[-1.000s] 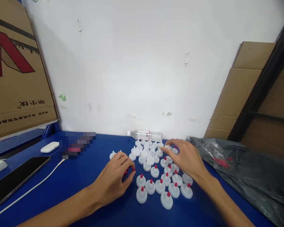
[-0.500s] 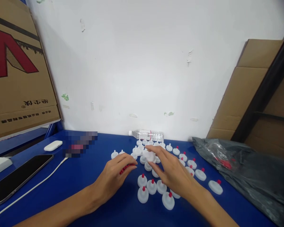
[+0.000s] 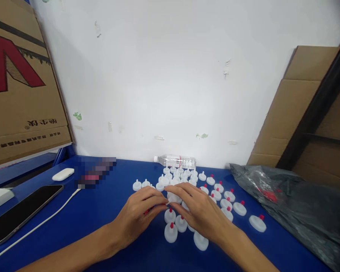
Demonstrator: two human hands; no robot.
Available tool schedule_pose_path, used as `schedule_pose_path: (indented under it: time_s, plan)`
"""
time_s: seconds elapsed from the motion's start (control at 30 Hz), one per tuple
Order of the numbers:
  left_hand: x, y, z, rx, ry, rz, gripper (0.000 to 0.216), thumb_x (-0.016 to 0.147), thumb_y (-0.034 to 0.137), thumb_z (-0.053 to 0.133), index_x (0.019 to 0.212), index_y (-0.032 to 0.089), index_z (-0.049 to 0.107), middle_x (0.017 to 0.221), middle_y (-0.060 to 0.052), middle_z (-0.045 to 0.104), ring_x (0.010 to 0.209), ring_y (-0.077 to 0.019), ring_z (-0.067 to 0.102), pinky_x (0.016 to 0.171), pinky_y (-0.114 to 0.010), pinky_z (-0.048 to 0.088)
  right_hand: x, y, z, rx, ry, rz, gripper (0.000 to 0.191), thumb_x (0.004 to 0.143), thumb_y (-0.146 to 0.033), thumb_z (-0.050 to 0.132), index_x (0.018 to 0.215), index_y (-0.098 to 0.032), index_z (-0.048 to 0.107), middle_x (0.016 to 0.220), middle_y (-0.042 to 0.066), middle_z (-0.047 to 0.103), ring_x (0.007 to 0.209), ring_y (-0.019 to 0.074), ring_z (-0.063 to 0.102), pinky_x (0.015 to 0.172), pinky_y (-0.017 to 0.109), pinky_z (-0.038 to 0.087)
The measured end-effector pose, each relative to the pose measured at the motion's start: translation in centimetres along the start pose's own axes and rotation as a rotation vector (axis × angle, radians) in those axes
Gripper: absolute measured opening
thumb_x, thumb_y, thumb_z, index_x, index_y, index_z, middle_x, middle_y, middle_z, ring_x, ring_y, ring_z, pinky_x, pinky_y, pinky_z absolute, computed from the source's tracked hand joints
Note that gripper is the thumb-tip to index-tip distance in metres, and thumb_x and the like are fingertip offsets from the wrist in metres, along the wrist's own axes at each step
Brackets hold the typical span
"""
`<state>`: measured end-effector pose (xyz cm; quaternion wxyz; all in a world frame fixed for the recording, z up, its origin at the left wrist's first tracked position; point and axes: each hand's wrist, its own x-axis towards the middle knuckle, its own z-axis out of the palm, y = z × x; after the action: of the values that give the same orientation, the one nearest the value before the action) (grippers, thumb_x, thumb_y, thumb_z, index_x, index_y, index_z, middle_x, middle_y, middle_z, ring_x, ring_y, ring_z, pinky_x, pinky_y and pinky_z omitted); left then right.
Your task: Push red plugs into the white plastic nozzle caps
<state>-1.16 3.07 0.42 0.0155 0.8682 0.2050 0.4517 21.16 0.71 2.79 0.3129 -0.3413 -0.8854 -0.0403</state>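
My right hand (image 3: 200, 207) is closed around a white round nozzle cap (image 3: 174, 197), held tilted with its spout toward my left hand. My left hand (image 3: 140, 211) is curled over small red tips (image 3: 147, 211), partly hidden under its fingers. Its fingertips meet the spout of the white cap; whether a red tip sits between them cannot be made out. Below both hands stand white caps with red tips (image 3: 170, 233). Farther back, several white caps with bare spouts (image 3: 137, 185) stand upright in a cluster, some hidden by my hands.
A clear plastic bottle (image 3: 178, 161) lies against the wall. On the right is a dark plastic bag (image 3: 306, 211) with a clear bag of red pieces (image 3: 268, 192). To the left are a phone (image 3: 22, 215), a white cable (image 3: 42, 223) and a white case (image 3: 62, 174).
My right hand has brought the white nozzle cap down and left to my left hand's fingertips. The hands now meet, and the left fingers have closed further.
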Motion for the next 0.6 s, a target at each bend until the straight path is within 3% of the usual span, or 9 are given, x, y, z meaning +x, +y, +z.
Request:
schedule_pose_path:
  time_s: [0.17, 0.37, 0.6]
  plan:
    - [-0.39, 0.01, 0.18, -0.015, -0.023, -0.009, 0.012, 0.098, 0.017, 0.06, 0.105, 0.021, 0.069, 0.096, -0.005, 0.07, 0.083, -0.0147, 0.067, 0.075, -0.025, 0.055, 0.08, -0.36, 0.13, -0.015, 0.016, -0.012, 0.042, 0.098, -0.018, 0.054, 0.138, -0.027, 0.047, 0.114, 0.006, 0.067, 0.104, 0.0209, 0.066, 0.086, 0.037, 0.059]
    - [-0.75, -0.31, 0.21, 0.026, -0.016, 0.007, 0.027, 0.096, 0.01, 0.06, 0.118, 0.025, 0.066, 0.101, -0.004, 0.067, 0.08, -0.012, 0.063, 0.068, -0.022, 0.051, 0.2, -0.51, 0.09, 0.001, 0.016, 0.005, 0.042, 0.098, -0.014, 0.049, 0.138, -0.027, 0.046, 0.116, 0.008, 0.066, 0.105, 0.0228, 0.065, 0.086, 0.039, 0.058]
    - [-0.42, -0.1, 0.13, 0.057, -0.018, -0.015, 0.015, 0.096, 0.014, 0.062, 0.107, 0.023, 0.068, 0.096, -0.004, 0.069, 0.081, -0.0142, 0.065, 0.069, -0.023, 0.052, 0.22, -0.6, 0.36, -0.046, -0.013, 0.016, 0.046, 0.096, -0.011, 0.05, 0.139, -0.027, 0.044, 0.113, 0.008, 0.064, 0.101, 0.0234, 0.064, 0.083, 0.039, 0.058]
